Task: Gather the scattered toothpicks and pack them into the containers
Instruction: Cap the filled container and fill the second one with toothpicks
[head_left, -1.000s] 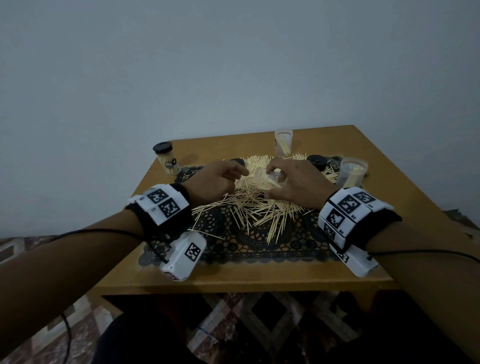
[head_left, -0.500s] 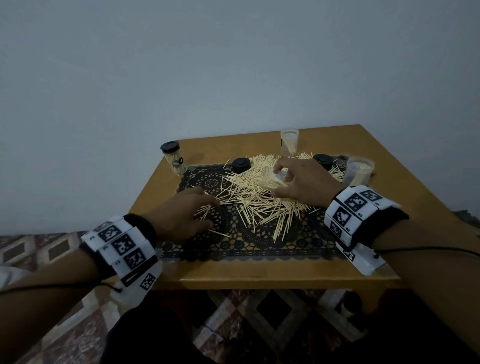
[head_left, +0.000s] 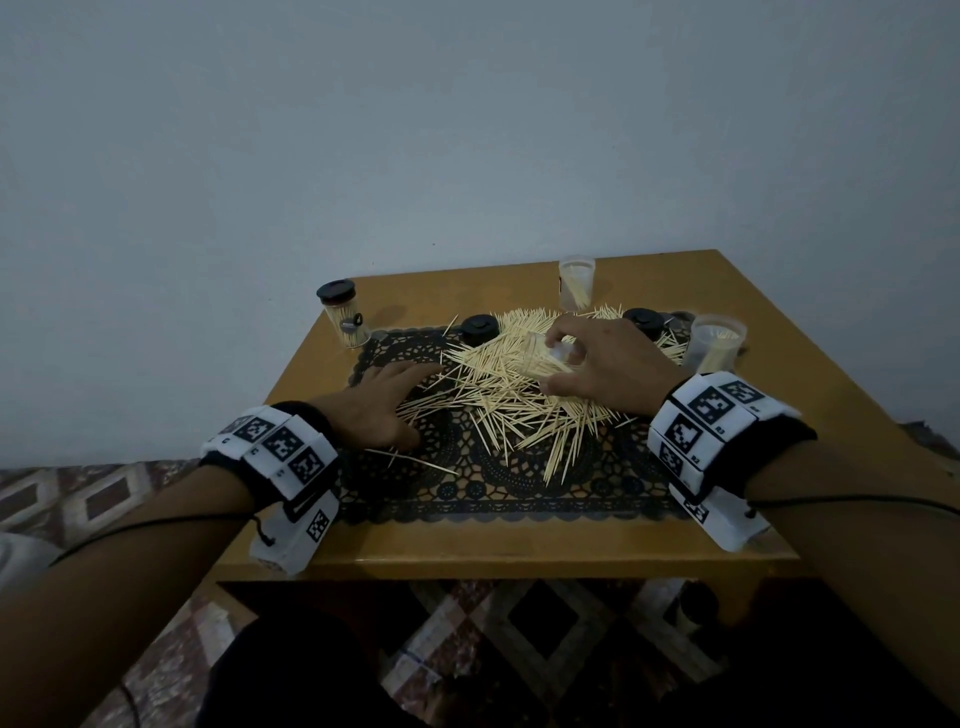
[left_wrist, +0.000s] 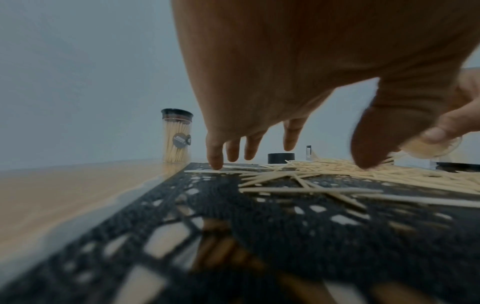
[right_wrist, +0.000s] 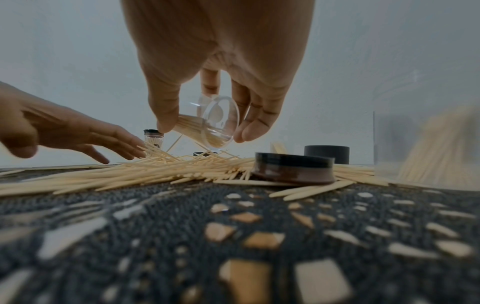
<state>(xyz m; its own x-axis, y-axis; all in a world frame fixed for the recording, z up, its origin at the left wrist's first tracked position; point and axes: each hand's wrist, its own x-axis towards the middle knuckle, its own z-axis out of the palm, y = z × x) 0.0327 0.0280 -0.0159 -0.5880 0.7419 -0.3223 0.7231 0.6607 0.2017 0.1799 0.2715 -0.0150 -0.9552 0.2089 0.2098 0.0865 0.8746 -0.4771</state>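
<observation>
Your right hand (head_left: 608, 371) grips a clear container (right_wrist: 210, 125) tipped on its side, mouth toward your left, above the toothpicks (head_left: 514, 395). Your left hand (head_left: 376, 410) rests flat, fingers spread (touching strays). Lace mat (head_left: 519, 483) covers the counter (head_left: 519, 551).

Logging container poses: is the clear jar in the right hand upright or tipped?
Tipped. The clear jar lies nearly sideways in the right hand, round base toward the wrist camera, toothpicks inside, above the pile.
</observation>
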